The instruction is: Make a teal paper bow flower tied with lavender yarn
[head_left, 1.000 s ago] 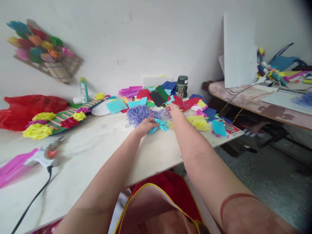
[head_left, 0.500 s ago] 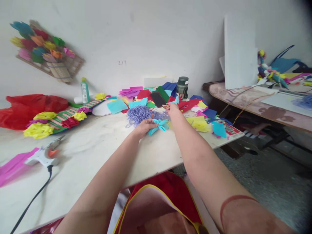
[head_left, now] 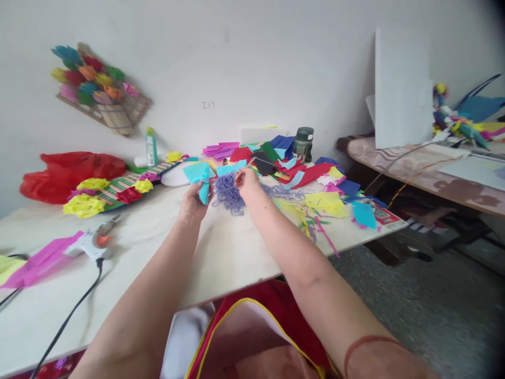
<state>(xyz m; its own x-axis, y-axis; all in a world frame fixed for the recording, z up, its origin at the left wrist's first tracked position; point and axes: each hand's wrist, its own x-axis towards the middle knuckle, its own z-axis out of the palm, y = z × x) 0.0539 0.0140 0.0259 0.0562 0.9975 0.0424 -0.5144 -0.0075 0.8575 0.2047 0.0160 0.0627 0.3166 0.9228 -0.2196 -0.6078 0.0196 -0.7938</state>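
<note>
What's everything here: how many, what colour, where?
Near table: one, whitish, foreground
Right table: one, pinkish, right
Yarn heap: one, purple, centre
Folded paper: one, cyan, by yarn
Loose papers: many, multicoloured, across near table
Flat object: one, black, among papers
Jar: one, green, by wall
Tube: one, green, by wall
Plastic sheeting: one, red, left
Decorated board: one, green, left
Glue gun: one, white, left
Flower piece: one, multicoloured, on wall
Panel: one, white, right
Left hand: one, bare, holding folded paper
Right hand: one, bare, by yarn

Matt turquoise paper (head_left: 204, 185), rough yarn (head_left: 229, 197), red bag (head_left: 73, 176) — glossy plastic, perhaps
</note>
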